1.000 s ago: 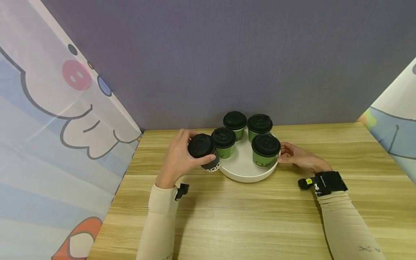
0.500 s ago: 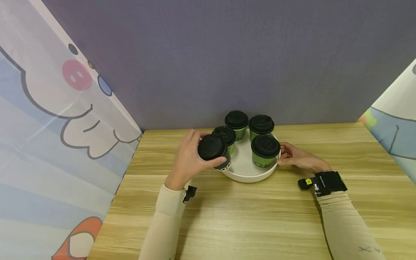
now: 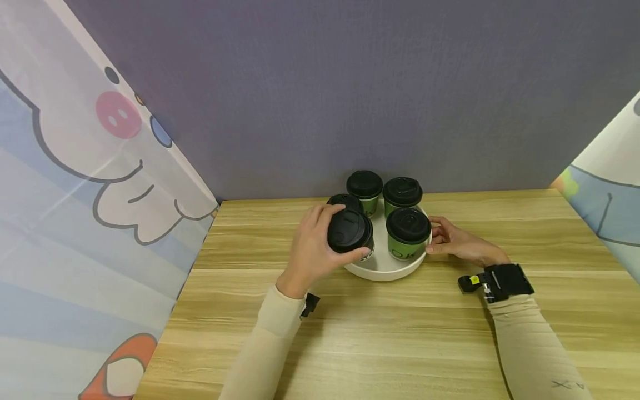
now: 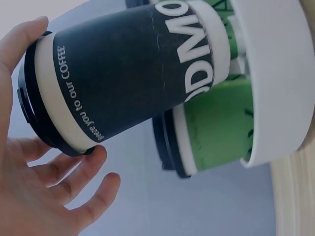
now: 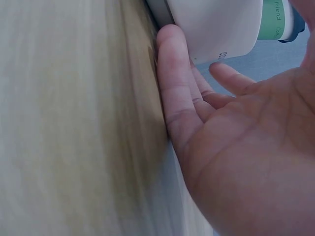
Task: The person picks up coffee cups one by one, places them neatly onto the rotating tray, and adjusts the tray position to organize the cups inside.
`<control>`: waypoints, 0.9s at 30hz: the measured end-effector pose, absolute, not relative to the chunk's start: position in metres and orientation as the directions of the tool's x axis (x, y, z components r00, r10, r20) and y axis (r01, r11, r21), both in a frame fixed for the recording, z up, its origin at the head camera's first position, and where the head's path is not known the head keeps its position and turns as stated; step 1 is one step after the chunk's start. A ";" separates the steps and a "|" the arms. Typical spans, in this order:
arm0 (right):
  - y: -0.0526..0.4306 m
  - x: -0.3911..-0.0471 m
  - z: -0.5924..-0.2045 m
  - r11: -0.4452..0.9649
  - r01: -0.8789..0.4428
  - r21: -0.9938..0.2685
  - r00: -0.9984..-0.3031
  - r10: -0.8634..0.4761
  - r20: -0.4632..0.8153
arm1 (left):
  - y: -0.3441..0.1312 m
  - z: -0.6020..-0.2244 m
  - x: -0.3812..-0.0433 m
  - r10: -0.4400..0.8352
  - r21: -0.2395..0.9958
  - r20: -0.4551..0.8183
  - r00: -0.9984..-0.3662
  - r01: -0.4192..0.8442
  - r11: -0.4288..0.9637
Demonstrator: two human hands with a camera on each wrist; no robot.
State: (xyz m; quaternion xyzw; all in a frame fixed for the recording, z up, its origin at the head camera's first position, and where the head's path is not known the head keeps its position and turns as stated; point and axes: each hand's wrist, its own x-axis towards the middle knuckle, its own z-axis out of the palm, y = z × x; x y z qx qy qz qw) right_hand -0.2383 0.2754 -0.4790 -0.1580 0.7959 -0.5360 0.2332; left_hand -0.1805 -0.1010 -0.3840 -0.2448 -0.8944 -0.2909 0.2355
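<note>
My left hand [image 3: 312, 250] grips a dark paper coffee cup [image 4: 123, 73] by its black lid, thumb on one side and fingers on the other. The head view shows this cup over the left part of a round white tray [image 3: 382, 274], in front of a green cup with a black lid [image 3: 345, 201]. In the left wrist view its base is beside the green cups; contact with the tray floor cannot be made out. My right hand [image 3: 462, 243] touches the tray's right side with extended fingers [image 5: 177, 83], close to another green cup [image 3: 407, 244].
Two more green lidded cups, one back left [image 3: 365, 191] and one back right [image 3: 401, 194], stand on the tray. A grey panel [image 3: 350, 100] rises behind the wooden table [image 3: 390, 339]. Cartoon-printed cloth [image 3: 100, 222] hangs at the left.
My left hand has carried the dark cup rightward, from the tray's left edge to over the tray. The tray and green cups shifted slightly at first. My right hand stays at the tray.
</note>
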 end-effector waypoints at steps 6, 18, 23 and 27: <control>0.276 -0.239 -0.480 0.373 0.001 -0.928 -0.841 -0.501 -0.203 | -0.087 -0.393 -0.180 0.329 0.361 0.580 -0.745 0.597 0.716; 0.276 -0.239 -0.480 0.376 -0.008 -0.927 -0.839 -0.506 -0.198 | -0.066 -0.413 -0.178 0.402 0.209 0.569 -0.718 0.599 0.773; 0.277 -0.240 -0.480 0.380 -0.008 -0.925 -0.843 -0.500 -0.198 | -0.062 -0.417 -0.178 0.426 0.150 0.557 -0.713 0.591 0.792; 0.277 -0.240 -0.482 0.383 -0.021 -0.924 -0.844 -0.502 -0.189 | -0.061 -0.420 -0.178 0.433 0.125 0.549 -0.715 0.582 0.803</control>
